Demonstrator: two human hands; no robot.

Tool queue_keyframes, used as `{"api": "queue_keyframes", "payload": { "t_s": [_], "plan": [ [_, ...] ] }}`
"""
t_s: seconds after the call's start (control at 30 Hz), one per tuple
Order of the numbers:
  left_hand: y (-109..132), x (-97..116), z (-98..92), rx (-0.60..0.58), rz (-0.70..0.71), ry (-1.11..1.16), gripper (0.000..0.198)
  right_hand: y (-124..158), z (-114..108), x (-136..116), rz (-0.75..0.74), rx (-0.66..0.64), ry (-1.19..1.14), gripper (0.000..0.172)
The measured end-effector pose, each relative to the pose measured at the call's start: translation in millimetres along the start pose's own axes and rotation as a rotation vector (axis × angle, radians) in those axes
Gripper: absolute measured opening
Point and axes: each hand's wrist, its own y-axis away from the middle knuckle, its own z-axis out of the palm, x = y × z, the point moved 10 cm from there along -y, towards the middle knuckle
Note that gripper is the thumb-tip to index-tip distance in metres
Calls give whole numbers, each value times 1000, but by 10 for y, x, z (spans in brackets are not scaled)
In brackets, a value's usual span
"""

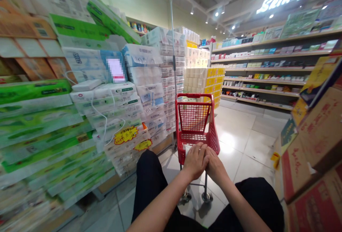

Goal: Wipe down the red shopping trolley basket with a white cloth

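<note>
A small red plastic shopping cart (pixel 195 118) stands straight in front of me, its grid basket above dark wheels. My left hand (pixel 196 160) and my right hand (pixel 213 166) lie side by side at the cart's near edge, touching each other. Their fingers are closed over that edge, and the fingertips are partly hidden. Something small and white shows beside my left fingers. A thin metal pole (pixel 173 39) rises at the cart's left side. My knees, in dark trousers, are bent on both sides of my forearms.
Tall stacks of packaged tissue (pixel 149 96) line the left, with a blurred-out phone (pixel 115 70), a white cable and yellow price tags (pixel 126 135). Cardboard boxes (pixel 320 128) are piled close on the right. Pale floor tiles (pixel 235 132) lead to stocked shelves (pixel 262 70).
</note>
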Motion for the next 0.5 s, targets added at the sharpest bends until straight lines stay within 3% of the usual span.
{"api": "queue_keyframes", "payload": {
  "t_s": [0.1, 0.17, 0.33, 0.5],
  "plan": [
    [44, -3, 99, -3, -15, -69, 59, 41, -93, 130, 20, -18, -23, 68],
    [78, -70, 172, -33, 7, -132, 59, 82, -180, 270, 33, -48, 33, 68],
    [124, -261, 274, -98, 84, -249, 30, 170, -201, 413, -27, -102, 140, 34],
    [211, -536, 85, -147, 190, -248, 21, 215, -107, 479, 32, -68, 187, 27]
  ]
}}
